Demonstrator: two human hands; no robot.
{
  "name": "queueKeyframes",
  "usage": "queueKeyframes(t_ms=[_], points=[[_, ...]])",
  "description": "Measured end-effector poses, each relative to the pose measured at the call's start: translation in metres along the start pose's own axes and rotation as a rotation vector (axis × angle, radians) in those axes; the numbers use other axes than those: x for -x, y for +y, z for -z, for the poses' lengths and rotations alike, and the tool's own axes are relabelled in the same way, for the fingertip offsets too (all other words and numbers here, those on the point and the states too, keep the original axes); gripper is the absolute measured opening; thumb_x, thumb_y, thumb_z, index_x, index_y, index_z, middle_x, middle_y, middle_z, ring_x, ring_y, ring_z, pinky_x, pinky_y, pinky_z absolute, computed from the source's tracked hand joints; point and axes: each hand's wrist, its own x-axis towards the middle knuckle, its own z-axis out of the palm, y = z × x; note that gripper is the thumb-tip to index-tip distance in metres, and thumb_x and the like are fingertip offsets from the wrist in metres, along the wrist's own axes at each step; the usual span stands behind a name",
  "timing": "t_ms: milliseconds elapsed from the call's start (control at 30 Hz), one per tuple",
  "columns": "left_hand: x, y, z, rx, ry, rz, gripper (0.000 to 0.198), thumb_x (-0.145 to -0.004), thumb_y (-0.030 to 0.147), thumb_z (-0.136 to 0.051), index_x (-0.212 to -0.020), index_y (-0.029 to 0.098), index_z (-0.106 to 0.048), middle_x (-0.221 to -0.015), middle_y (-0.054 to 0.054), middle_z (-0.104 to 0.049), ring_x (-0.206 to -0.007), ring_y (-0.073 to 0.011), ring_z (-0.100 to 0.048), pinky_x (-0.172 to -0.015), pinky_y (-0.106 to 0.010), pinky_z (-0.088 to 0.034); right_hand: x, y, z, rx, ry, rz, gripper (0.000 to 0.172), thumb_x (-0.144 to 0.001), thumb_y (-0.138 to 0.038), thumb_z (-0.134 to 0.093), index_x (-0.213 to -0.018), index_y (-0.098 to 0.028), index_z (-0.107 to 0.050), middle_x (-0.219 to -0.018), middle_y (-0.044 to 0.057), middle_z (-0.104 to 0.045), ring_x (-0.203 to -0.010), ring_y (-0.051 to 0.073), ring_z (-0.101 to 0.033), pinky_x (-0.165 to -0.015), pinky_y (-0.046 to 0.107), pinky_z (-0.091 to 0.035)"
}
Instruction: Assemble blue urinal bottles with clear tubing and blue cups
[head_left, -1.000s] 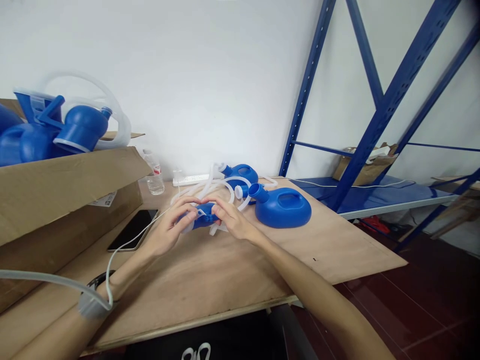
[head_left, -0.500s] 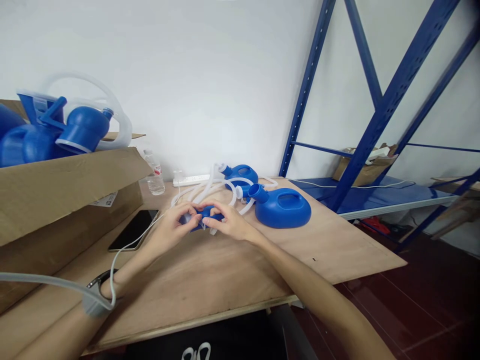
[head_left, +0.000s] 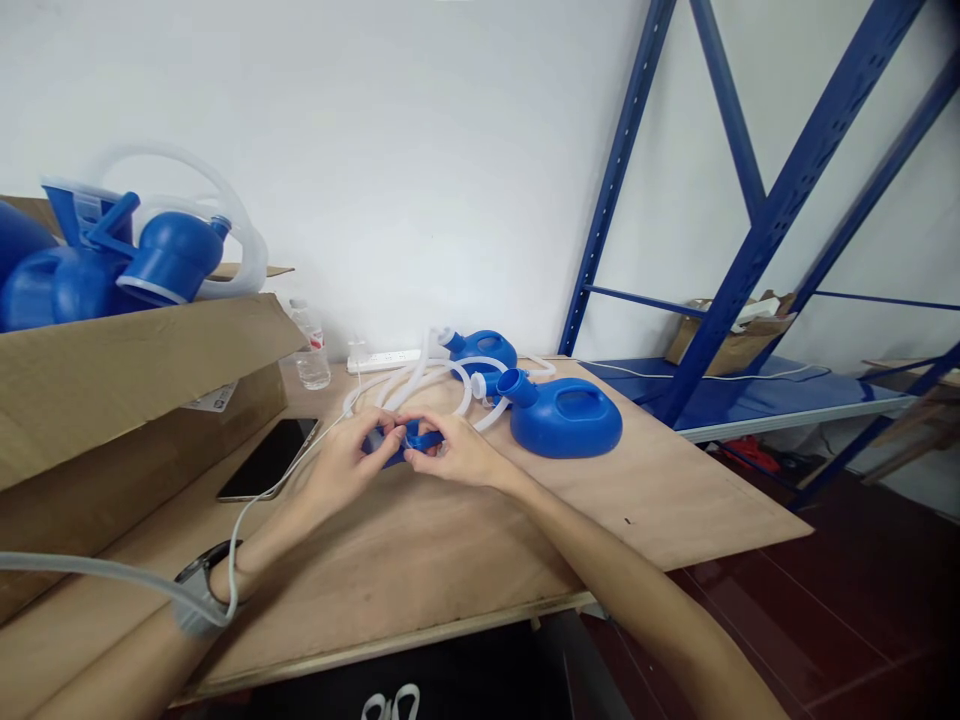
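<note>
Both hands meet over the wooden table (head_left: pixel 465 540), gripping a small blue plastic part (head_left: pixel 420 437). My left hand (head_left: pixel 358 445) is closed on its left side, thumb and fingers pinching. My right hand (head_left: pixel 457 447) pinches it from the right, thumb close to the left thumb. Fingers cover much of the part, so its full shape is hidden. Just behind the hands lie coils of whitish clear tubing (head_left: pixel 405 385). To the right stands a blue plastic jug (head_left: pixel 566 418) with an open, tilted neck. A second blue jug (head_left: pixel 486 348) is farther back.
At left, a cardboard box (head_left: pixel 150 345) holds several blue vessels and tubing. A black phone (head_left: pixel 268 460), a plastic water bottle (head_left: pixel 313 355) and a white power strip (head_left: pixel 384 361) are on the table. A blue metal rack (head_left: pixel 750 240) stands at right. A cable crosses my left wrist.
The blue part has turned slightly between my fingers, and my right fingers have shifted on it. My left forearm has moved a little right. The jugs stay put.
</note>
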Motion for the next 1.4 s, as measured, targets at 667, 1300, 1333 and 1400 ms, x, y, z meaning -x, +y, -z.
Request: queueKeyframes(t_ms=[667, 1300, 1333, 1400], points=[[-0.001, -0.012, 0.007, -0.029, -0.175, -0.158, 0.021, -0.102, 0.037, -0.048, -0.106, 0.021, -0.062, -0.109, -0.007, -0.073, -0.098, -0.0207, -0.068, -0.089, -0.034, -0.053, 0.002, 0.004, 0.004, 0.048, -0.057, 0.038, 0.063, -0.089, -0.022, -0.061, -0.150, -0.023, -0.046, -0.107, 0.004, -0.067, -0.085, 0.016, -0.061, -0.073, 0.027, -0.052], [0.006, -0.001, -0.002, -0.175, -0.003, -0.190, 0.016, -0.102, 0.028, -0.049, -0.098, 0.020, -0.063, -0.087, -0.002, -0.074, -0.073, -0.0162, -0.069, -0.071, -0.027, -0.050, 0.003, 0.006, -0.005, 0.229, -0.060, 0.127, 0.065, -0.089, -0.020, -0.059, -0.153, -0.020, -0.047, -0.112, 0.008, -0.069, -0.089, 0.020, -0.060, -0.088, 0.036, -0.053], [0.007, -0.001, -0.003, -0.190, 0.006, -0.191, 0.016, -0.102, 0.028, -0.049, -0.098, 0.020, -0.062, -0.086, -0.002, -0.073, -0.073, -0.0166, -0.069, -0.070, -0.027, -0.050, 0.002, 0.007, -0.006, 0.240, -0.049, 0.134, 0.064, -0.089, -0.019, -0.059, -0.152, -0.020, -0.047, -0.111, 0.008, -0.069, -0.089, 0.020, -0.060, -0.089, 0.037, -0.052], [0.009, -0.002, -0.006, -0.248, 0.039, -0.200, 0.016, -0.102, 0.028, -0.048, -0.096, 0.020, -0.061, -0.085, -0.003, -0.072, -0.072, -0.0181, -0.068, -0.068, -0.028, -0.049, 0.002, 0.007, -0.008, 0.270, -0.041, 0.156, 0.063, -0.090, -0.019, -0.058, -0.152, -0.019, -0.047, -0.111, 0.008, -0.069, -0.092, 0.021, -0.060, -0.093, 0.038, -0.052]])
